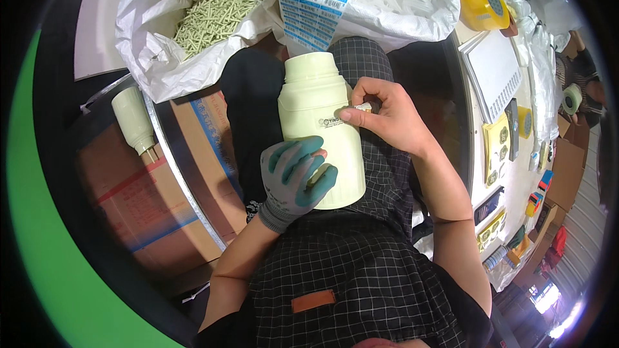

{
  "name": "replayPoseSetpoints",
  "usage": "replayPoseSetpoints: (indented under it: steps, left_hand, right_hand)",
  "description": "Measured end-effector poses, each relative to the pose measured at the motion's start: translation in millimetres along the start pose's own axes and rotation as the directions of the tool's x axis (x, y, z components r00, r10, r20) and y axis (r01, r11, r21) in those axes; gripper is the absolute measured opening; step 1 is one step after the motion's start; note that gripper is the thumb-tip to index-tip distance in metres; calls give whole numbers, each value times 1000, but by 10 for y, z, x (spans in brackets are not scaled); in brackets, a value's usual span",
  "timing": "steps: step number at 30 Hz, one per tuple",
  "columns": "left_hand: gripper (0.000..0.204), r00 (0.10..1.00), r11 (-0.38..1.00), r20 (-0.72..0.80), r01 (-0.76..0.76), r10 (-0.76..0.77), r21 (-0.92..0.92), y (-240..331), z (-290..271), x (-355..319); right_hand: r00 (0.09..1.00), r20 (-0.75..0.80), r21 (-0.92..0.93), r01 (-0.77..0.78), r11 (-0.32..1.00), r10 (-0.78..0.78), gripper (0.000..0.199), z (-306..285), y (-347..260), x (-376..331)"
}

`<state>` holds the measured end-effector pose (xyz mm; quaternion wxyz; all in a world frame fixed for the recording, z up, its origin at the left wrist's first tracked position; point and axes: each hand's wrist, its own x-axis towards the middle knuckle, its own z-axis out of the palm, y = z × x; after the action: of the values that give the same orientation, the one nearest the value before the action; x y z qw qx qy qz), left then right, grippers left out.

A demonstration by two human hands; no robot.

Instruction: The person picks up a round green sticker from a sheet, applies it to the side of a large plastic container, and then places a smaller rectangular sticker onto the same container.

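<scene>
A pale yellow-green vacuum flask [345,161] lies along my lap, its narrower neck pointing away from me and a small dark print on its side. My left hand [296,174], in a grey and teal glove, curls around the lower part of the flask and grips it. My bare right hand [390,116] is at the right side of the flask, just below its shoulder. Thumb and forefinger there pinch a small whitish piece [364,107], partly hidden by the fingers, so its kind does not show. The thumb tip touches the flask beside the print.
Beyond my knees, one white sack [151,58] holds pale green pins and another holds clear rings. A sheet of blue-and-white labels [313,13] hangs between them. At right, a table bears yellow tape [483,3] and paper [493,74]. Another pale green vessel [133,119] stands left.
</scene>
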<state>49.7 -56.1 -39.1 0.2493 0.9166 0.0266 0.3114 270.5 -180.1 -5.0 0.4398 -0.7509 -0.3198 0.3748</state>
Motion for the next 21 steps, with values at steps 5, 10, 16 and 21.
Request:
replayPoseSetpoints:
  steps: [5,10,16,21]
  left_hand:
    - [44,996,996,3,-93,93,13,-63,17,-8]
    - [49,999,998,2,42,-42,-37,8,64,-23]
    - [41,957,985,250,119,-148,128,23,-18,62]
    - [43,965,987,223,118,-140,109,-37,5,-35]
  right_hand:
    - [999,-28,-17,-40,999,40,33,18,-17,-16]
    - [998,-50,-77,-33,996,29,33,5,-27,-22]
    - [990,-132,-298,15,954,-57,39,49,-58,-43]
    - [949,-302,-441,-225,869,92,47,-1,118,-88]
